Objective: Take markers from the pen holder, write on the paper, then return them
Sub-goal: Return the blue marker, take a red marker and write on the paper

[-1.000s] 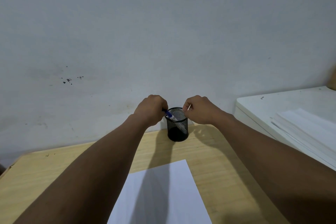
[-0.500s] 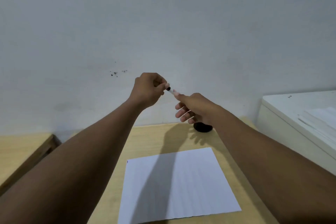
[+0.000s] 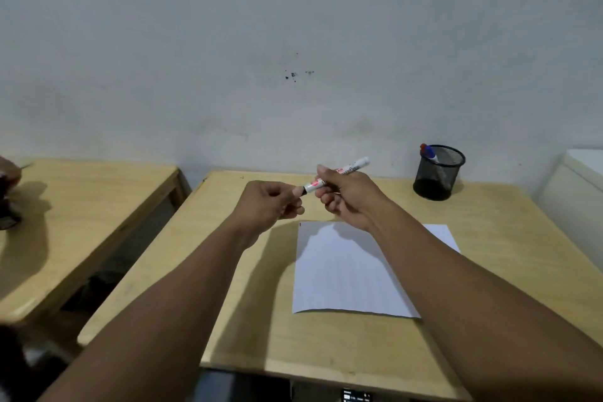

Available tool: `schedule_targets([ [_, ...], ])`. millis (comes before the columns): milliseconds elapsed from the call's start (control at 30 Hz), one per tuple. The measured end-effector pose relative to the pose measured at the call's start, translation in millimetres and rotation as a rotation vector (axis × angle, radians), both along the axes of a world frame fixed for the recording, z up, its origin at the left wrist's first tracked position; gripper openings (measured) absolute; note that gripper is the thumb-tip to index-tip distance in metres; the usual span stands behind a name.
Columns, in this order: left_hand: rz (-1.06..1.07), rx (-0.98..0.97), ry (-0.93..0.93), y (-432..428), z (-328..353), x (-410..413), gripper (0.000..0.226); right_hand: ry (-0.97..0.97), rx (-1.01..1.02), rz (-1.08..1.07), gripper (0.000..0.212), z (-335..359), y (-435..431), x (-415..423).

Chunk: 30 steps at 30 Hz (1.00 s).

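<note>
A white marker [image 3: 350, 169] with red print is held in the air above the far part of the wooden desk [image 3: 329, 333]. My right hand [image 3: 347, 197] grips its barrel. My left hand [image 3: 272, 202] pinches its dark cap end. A white sheet of paper [image 3: 342, 274] lies on the desk below, partly hidden by my right forearm. The black mesh pen holder [image 3: 439, 173] stands at the desk's far right by the wall, with a blue marker [image 3: 430, 153] and a red-tipped one leaning inside.
A second wooden desk [image 3: 75, 215] stands to the left across a gap, with a dark object [image 3: 8, 206] at its left edge. A white cabinet [image 3: 574, 186] rises at the right. A grey wall backs the desks.
The view has swung left and down. Both hands have come away from the pen holder toward me with the marker, which now sits over the paper's top edge.
</note>
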<state>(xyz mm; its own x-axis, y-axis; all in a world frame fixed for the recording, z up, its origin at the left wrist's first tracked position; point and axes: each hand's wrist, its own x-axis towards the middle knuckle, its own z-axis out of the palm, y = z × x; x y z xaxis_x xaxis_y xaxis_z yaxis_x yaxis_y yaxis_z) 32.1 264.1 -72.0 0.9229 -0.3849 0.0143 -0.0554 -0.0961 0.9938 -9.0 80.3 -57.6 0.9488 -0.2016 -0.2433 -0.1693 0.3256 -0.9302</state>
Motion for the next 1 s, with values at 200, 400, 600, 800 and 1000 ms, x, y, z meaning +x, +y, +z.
schedule_targets([
  [200,0.081,0.217,-0.156,27,-39,-1,0.011,-0.047,-0.046,-0.094,0.019,1,-44,-5],
  [400,-0.073,0.613,-0.59,7,-66,-31,0.019,-0.056,-0.231,-0.06,0.005,-43,-1,-1],
  [600,-0.029,0.608,-0.683,11,-76,-31,0.021,-0.043,-0.418,-0.183,0.007,-78,19,12],
  [800,0.002,0.56,-0.614,10,-81,-24,0.02,-0.063,-0.535,-0.19,0.015,-86,16,14],
  [1000,0.011,0.554,-0.612,8,-80,-26,0.021,-0.073,-0.587,-0.189,0.016,-92,16,16],
])
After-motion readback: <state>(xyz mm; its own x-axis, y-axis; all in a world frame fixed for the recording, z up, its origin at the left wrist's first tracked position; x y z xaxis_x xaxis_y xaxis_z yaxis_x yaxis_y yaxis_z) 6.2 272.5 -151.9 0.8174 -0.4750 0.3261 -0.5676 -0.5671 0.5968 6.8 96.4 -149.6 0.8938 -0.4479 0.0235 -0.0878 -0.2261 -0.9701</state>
